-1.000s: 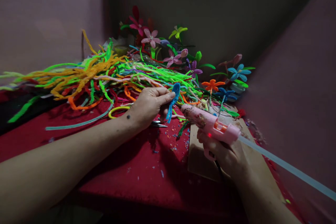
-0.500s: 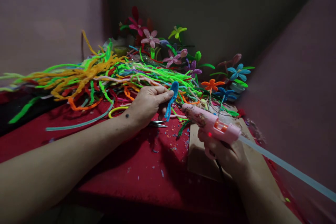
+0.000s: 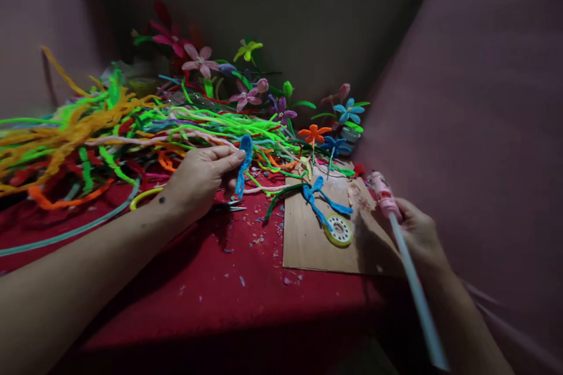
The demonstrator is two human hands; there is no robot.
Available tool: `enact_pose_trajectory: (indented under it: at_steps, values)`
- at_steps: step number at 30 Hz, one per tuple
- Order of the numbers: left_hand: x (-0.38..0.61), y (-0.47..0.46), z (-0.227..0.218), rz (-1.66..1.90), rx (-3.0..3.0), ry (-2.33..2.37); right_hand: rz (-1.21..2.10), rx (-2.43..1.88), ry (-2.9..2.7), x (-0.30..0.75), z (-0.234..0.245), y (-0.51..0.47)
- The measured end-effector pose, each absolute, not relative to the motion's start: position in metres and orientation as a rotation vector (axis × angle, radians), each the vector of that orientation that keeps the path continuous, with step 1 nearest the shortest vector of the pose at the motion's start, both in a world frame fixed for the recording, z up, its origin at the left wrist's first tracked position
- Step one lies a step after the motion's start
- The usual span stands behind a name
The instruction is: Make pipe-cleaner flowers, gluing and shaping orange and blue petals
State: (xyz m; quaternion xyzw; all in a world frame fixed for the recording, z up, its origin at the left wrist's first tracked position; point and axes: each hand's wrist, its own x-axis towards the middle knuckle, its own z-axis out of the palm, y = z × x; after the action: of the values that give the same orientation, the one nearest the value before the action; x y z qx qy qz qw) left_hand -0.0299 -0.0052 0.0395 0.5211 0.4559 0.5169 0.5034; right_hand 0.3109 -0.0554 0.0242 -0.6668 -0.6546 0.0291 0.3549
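Observation:
Between thumb and fingers, my left hand [image 3: 200, 179] pinches a blue pipe-cleaner petal [image 3: 245, 158], held upright above the red table. My right hand [image 3: 420, 234] is wrapped round a pink hot glue gun [image 3: 385, 196], at the right edge of the cardboard. A long clear glue stick [image 3: 416, 287] juts from the gun's rear toward me. Below my left hand lie scissors [image 3: 233, 206], partly hidden by it. On the cardboard [image 3: 303, 246] rest a blue pipe-cleaner piece [image 3: 314, 196] with looped ends and a yellow-green tape roll [image 3: 338, 229] with a white core.
A large heap of coloured pipe cleaners [image 3: 211, 120] spreads over the back left of the red cloth [image 3: 211, 293]. Behind it stand several finished pipe-cleaner flowers [image 3: 201, 60]. Small fuzz clippings lie between my hands. A wall [image 3: 492, 129] rises on the right.
My right hand has carried the glue gun rightward, away from the petal, uncovering the cardboard, the blue piece and the tape roll. The view has turned right; my left hand still holds the petal.

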Motion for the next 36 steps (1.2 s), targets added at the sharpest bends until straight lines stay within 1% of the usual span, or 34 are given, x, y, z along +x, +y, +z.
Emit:
enact_pose_trajectory:
  at_steps: [4,7,9,12,14,19,22,25,28,31,36]
  values:
    - [-0.029,-0.005,0.037,1.235,1.230,1.098,-0.149,-2.133,-1.808,0.334,0.013,-0.063]
    - [-0.028,-0.004,0.035,1.195,1.193,1.073,-0.193,-2.289,-1.934,0.339,0.009,-0.060]
    - [-0.028,-0.002,0.033,1.192,1.170,1.082,-0.155,-2.325,-2.000,0.342,0.007,-0.057]
    - [-0.029,-0.001,0.030,1.215,1.163,1.095,-0.051,-2.302,-2.078,0.346,0.010,-0.055]
    - [-0.029,0.000,0.030,1.220,1.171,1.082,-0.041,-2.261,-2.113,0.345,0.014,-0.056]
    - [-0.026,-0.004,0.035,1.205,1.201,1.112,-0.230,-2.073,-1.917,0.320,0.030,-0.057]
    - [-0.025,-0.006,0.036,1.197,1.201,1.138,-0.123,-1.827,-1.944,0.297,0.035,-0.047]
    - [-0.026,-0.005,0.034,1.200,1.190,1.127,-0.028,-1.689,-2.062,0.280,0.038,-0.026]
    - [-0.027,-0.004,0.032,1.201,1.183,1.096,-0.019,-1.745,-2.094,0.274,0.043,-0.003]
    - [-0.028,-0.004,0.032,1.183,1.187,1.122,-0.061,-1.913,-2.167,0.273,0.047,0.008]
    - [-0.025,-0.007,0.036,1.152,1.238,1.211,-0.240,-2.122,-2.385,0.267,0.045,0.000]
